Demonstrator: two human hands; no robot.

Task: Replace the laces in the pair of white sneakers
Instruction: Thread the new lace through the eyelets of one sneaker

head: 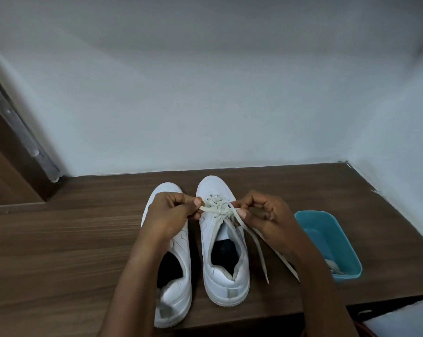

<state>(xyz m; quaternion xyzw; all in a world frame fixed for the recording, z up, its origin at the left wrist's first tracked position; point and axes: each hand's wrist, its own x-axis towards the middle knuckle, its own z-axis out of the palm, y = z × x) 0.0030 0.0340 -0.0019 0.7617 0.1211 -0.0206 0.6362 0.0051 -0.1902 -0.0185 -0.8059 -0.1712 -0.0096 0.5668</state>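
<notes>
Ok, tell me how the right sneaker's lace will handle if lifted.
Probably floppy: the lace trails limp off the right sneaker onto the table. Likely light, easily pinched: the left hand and right hand pinch it.

setting: likely a home. wood-grain counter (59, 239) set into a corner of plain white walls (205, 93); brown door frame (18, 156) left of counter.

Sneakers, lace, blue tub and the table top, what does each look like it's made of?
Sneakers: smooth white leather or a synthetic look-alike, with a soft sheen and stitched panels.
Lace: flat woven fabric, matte off-white; it drapes limply.
Blue tub: likely plastic, one even colour with rounded moulded corners.
Table top: dark brown, matte wood-grain surface; veneer or laminate, cannot tell.
</notes>
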